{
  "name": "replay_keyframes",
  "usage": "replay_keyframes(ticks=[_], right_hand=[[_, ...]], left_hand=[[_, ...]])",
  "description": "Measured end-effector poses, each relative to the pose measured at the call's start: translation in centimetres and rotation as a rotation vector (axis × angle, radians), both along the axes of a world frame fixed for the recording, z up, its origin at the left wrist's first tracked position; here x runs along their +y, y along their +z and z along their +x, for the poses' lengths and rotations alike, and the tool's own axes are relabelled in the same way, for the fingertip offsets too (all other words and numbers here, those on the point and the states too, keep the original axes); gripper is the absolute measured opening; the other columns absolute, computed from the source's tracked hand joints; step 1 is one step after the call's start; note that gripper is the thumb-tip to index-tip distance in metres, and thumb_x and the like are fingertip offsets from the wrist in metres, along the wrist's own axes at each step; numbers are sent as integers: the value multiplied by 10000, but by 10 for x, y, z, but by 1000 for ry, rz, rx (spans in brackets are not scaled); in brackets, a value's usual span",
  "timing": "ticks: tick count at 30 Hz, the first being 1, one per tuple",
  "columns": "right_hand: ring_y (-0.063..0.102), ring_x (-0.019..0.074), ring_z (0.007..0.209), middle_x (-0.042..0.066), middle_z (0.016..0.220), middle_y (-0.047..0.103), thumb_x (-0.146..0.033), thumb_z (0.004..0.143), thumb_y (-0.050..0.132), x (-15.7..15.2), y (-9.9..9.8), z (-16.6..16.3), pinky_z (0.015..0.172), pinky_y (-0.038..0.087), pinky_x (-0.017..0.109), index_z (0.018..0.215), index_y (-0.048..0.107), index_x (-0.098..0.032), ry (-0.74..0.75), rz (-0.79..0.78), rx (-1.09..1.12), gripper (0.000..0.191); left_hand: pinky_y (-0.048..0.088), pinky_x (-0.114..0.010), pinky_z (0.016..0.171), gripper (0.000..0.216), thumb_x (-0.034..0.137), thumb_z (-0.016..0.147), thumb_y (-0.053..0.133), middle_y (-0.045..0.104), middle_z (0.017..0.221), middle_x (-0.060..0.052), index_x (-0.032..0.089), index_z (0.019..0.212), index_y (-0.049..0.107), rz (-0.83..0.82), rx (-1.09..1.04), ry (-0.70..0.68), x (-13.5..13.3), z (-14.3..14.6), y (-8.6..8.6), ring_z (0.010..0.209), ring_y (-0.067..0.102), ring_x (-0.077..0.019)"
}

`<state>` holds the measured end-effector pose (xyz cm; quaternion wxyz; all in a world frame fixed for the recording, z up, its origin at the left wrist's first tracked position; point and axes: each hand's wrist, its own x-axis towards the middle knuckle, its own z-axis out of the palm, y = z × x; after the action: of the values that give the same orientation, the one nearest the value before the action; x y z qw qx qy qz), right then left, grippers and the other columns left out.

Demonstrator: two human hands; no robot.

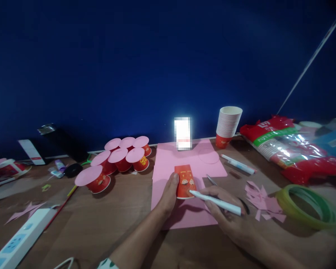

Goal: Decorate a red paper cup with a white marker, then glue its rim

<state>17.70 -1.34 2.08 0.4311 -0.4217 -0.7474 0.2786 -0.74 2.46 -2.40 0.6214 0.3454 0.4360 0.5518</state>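
My left hand (170, 190) is closed around a red paper cup (185, 183) that stands rim-down over pink paper. My right hand (226, 209) grips a white marker (218, 202), its end at the cup's lower right side. Beyond the right fingers a pointed metal blade (211, 180) shows, and a dark loop lies by the hand; they look like scissors, mostly hidden. Under the cup are pink paper sheets (168, 160), one with a drawn circle. To the left stand several upturned red cups (99, 185) with pink paper discs (89, 175) on top.
A lit phone (183, 133) leans at the wall. At right are stacked paper cups (229, 123), pens (238, 164), a bag of cups (285, 145), pink scraps (261, 201) and a tape roll (308, 205). A power strip (25, 235) and a black bottle (67, 144) are left.
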Motion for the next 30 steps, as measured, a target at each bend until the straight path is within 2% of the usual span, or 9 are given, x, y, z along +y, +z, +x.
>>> replay_keyframes(ticks=[4, 9, 17, 22, 27, 30], right_hand=[[674, 163, 759, 21, 851, 716, -253, 921, 529, 1, -1, -1, 696, 542, 243, 1043, 662, -223, 7, 42, 11, 183], [658, 157, 725, 14, 819, 699, -261, 937, 510, 1, -1, -2, 677, 537, 250, 1051, 662, -220, 38, -3, -3, 194], [668, 166, 798, 24, 900, 707, -256, 945, 504, 3, -7, 0, 709, 534, 253, 1056, 653, -230, 17, 10, -16, 188], [656, 144, 726, 0, 834, 690, -225, 938, 506, 5, -7, 0, 668, 522, 237, 1038, 651, -232, 60, 54, 2, 176], [672, 152, 820, 6, 920, 704, -196, 930, 525, 5, -7, 0, 713, 523, 223, 1058, 641, -248, 1, 105, 16, 181], [667, 136, 788, -5, 889, 698, -181, 922, 539, 4, -4, -1, 698, 519, 204, 1032, 641, -248, 34, 109, 23, 164]], left_hand=[[453, -336, 822, 465, 603, 844, 544, 681, 864, -69, 162, 902, 679, 22, 23, -3, -1, 0, 1, 823, 598, -218], [448, -345, 845, 447, 596, 847, 543, 688, 879, -68, 172, 902, 677, 18, 39, -4, -2, 0, 1, 842, 599, -226], [454, -335, 840, 463, 607, 864, 504, 669, 873, -60, 173, 910, 659, 7, 71, -9, -2, 0, 3, 837, 590, -214], [462, -327, 831, 476, 617, 854, 517, 668, 858, -52, 165, 904, 656, 25, 99, 14, -2, 1, 4, 832, 591, -205], [470, -349, 853, 487, 628, 852, 511, 676, 873, -54, 167, 933, 647, 23, 51, -8, -1, 2, 3, 844, 613, -209], [471, -346, 850, 500, 638, 848, 508, 674, 871, -53, 164, 928, 648, 16, 88, 2, -1, 1, 2, 834, 612, -203]])
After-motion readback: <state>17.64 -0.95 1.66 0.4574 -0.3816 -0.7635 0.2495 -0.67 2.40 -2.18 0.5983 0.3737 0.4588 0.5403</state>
